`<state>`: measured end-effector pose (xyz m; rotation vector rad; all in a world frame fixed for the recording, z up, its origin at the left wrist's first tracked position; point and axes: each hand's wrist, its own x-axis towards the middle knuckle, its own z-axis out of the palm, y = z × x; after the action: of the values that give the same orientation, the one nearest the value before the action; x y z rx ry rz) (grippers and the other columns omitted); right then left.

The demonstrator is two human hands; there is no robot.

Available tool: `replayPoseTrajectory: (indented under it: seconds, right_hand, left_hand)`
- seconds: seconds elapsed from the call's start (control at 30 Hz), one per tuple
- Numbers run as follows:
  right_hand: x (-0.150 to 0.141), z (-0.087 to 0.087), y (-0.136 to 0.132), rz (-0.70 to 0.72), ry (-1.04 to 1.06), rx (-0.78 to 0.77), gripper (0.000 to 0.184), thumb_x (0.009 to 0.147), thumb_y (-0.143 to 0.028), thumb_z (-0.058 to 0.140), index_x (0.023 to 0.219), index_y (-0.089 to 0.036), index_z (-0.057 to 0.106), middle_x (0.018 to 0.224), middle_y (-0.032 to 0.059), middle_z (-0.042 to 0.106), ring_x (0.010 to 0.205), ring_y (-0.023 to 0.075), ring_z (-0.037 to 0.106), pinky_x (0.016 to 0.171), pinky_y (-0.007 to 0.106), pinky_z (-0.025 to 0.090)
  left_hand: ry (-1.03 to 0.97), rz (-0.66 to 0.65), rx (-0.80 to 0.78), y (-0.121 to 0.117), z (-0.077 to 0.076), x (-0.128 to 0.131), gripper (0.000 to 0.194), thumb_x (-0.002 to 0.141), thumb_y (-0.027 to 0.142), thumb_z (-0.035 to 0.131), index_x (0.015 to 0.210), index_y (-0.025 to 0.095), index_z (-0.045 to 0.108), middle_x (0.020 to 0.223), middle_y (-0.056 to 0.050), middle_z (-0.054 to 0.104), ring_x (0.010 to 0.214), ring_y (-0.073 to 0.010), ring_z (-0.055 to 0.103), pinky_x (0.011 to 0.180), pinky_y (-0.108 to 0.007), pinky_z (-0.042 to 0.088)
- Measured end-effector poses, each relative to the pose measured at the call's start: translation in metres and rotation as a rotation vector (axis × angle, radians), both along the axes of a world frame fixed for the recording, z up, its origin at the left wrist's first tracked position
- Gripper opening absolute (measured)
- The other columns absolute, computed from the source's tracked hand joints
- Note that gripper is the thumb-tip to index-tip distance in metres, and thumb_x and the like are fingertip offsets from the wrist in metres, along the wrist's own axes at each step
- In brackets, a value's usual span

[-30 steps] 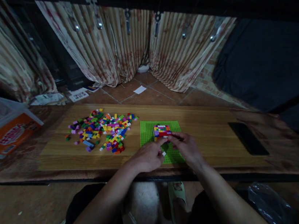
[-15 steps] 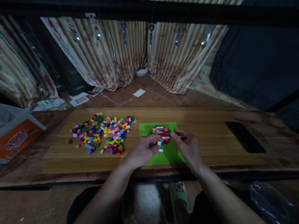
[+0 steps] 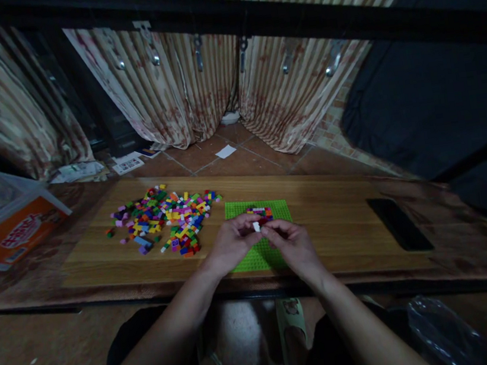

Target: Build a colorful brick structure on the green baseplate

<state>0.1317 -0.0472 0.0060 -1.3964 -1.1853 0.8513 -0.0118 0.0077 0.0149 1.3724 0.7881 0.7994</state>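
A small white toy brick [image 3: 256,226] is pinched between the thumb and fingers of my left hand [image 3: 232,242]. My right hand [image 3: 295,245] meets it there, with closed fingertips at the brick's right side. Both hands hover over a green studded baseplate [image 3: 258,261]. Behind my fingers, a multicoloured block of joined bricks [image 3: 261,210] stands on that plate. Its near part is hidden by my hands. To the left of the plate spreads a loose pile of coloured bricks [image 3: 180,215].
The wooden board [image 3: 333,218] carries the plate and the pile. A dark flat phone-like object [image 3: 399,225] lies at its right end. On the far left stands a clear plastic tub with an orange label [image 3: 17,233]. A black bar [image 3: 203,11] crosses above, before striped curtains.
My right hand has moved left from beside the brick block to join my left hand. The white brick now shows upright between both hands' fingertips.
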Motion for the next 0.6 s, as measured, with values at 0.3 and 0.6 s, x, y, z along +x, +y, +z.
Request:
replayPoseTrajectory:
  seconds: [0.3, 0.6]
  right_hand:
    - [0.000, 0.007, -0.004, 0.023, 0.088, -0.029, 0.022, 0.074, -0.039, 0.066, 0.067, -0.019, 0.066, 0.057, -0.0046, 0.054, 0.053, 0.0099, 0.042, 0.055, 0.024, 0.033]
    - [0.024, 0.006, -0.004, -0.134, -0.026, 0.022, 0.019, 0.075, -0.039, 0.067, 0.073, -0.020, 0.069, 0.060, -0.0023, 0.058, 0.057, 0.0125, 0.050, 0.057, 0.026, 0.037]
  left_hand:
    - [0.019, -0.055, 0.000, -0.001, 0.004, 0.004, 0.033, 0.073, 0.010, 0.065, 0.106, 0.012, 0.061, 0.084, -0.003, 0.067, 0.079, -0.0130, 0.060, 0.083, -0.030, 0.046]
    - [0.102, -0.007, 0.078, 0.009, 0.001, -0.006, 0.029, 0.074, 0.012, 0.060, 0.103, 0.015, 0.063, 0.084, -0.003, 0.068, 0.076, -0.0137, 0.062, 0.074, -0.027, 0.047]
